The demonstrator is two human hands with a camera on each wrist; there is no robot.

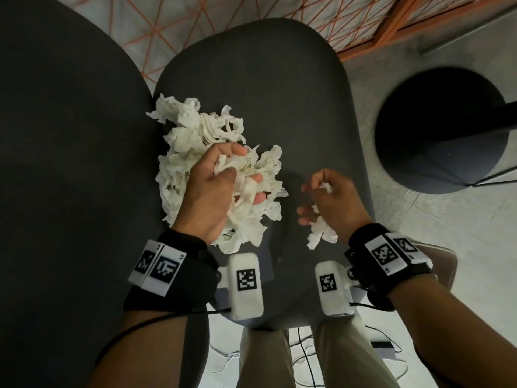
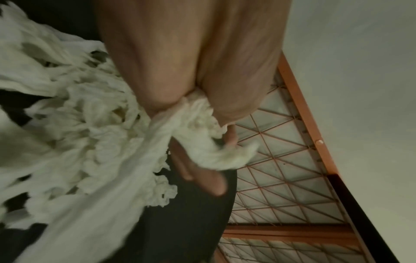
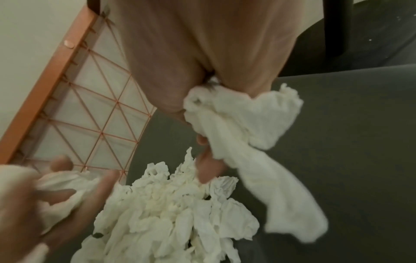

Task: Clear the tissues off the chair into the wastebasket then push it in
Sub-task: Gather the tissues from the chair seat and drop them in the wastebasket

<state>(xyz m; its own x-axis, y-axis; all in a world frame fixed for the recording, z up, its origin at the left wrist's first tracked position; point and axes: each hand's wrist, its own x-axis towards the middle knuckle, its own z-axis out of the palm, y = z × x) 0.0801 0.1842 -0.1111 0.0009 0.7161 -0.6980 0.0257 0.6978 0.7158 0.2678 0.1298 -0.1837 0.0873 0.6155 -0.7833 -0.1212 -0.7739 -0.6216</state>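
A heap of crumpled white tissues (image 1: 193, 135) lies on the left half of the dark grey chair seat (image 1: 279, 88). My left hand (image 1: 223, 177) is dug into the heap, fingers curled round a bunch of tissues (image 2: 198, 124). Over the seat's right side my right hand (image 1: 316, 200) grips one crumpled tissue (image 1: 321, 233), which hangs below the fist (image 3: 258, 135). The heap (image 3: 171, 217) also fills the bottom of the right wrist view. The black round wastebasket (image 1: 442, 130) stands on the floor right of the chair.
A second dark chair seat (image 1: 64, 163) adjoins on the left. An orange wire-grid frame (image 1: 391, 26) stands behind the chair. A black bar (image 1: 475, 119) crosses over the wastebasket. Cables (image 1: 305, 357) lie on the pale floor by my legs.
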